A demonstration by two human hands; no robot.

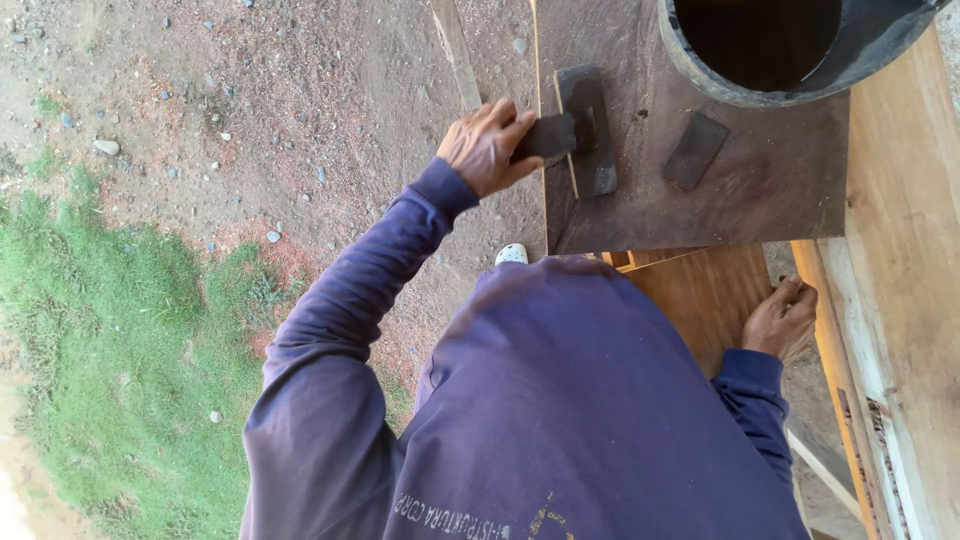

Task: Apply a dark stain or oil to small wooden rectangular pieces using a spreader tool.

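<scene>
At the dark board's point(700, 215) left edge, our left hand point(487, 148) is clamped on a dark flat tool point(578, 130) lying on the board. Small dark slab point(696, 150) beside it, black tub point(780, 50) above. Right hand point(782, 318) rests on lower wooden plank point(705, 295), fingers curled; grip unclear.

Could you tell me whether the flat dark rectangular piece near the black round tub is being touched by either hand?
No, the flat dark rectangular piece lies alone on the brown board, clear of both hands.
</scene>
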